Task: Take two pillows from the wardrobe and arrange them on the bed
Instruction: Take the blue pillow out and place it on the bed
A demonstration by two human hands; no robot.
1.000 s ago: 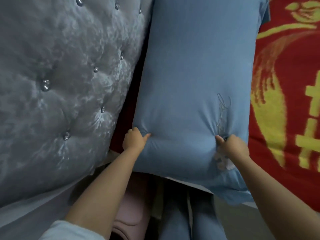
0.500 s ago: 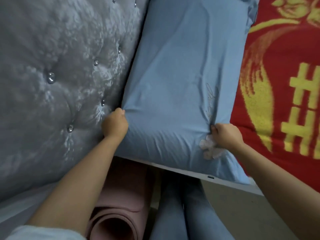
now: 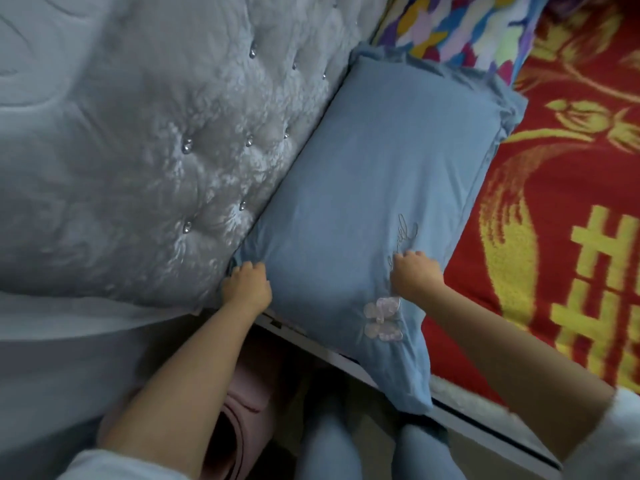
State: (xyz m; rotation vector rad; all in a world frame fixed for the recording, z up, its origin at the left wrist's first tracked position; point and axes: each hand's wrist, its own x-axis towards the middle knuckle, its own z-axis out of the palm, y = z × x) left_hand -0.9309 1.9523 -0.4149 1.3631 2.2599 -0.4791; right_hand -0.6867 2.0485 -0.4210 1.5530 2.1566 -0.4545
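Note:
A light blue pillow (image 3: 377, 174) with a pink butterfly patch lies on the bed, its long side pressed against the grey tufted headboard (image 3: 166, 140). My left hand (image 3: 246, 289) grips the pillow's near corner next to the headboard, fingers curled into the fabric. My right hand (image 3: 415, 275) clutches the pillow's near end by the stitched lettering, above the butterfly. The pillow's near edge hangs over the bed's side. A multicoloured patterned pillow (image 3: 457, 26) lies beyond the blue one at the top.
A red blanket with yellow patterns (image 3: 561, 237) covers the bed to the right. A pink rolled mat (image 3: 249, 396) stands on the floor below the bed edge, beside my legs in jeans (image 3: 346, 445). The white bed frame edge (image 3: 467, 414) runs diagonally.
The pillow has shifted farther onto the bed along the headboard and lies flatter. Both hands went with it, still gripping its near end. The view widened, showing the patterned pillow beyond.

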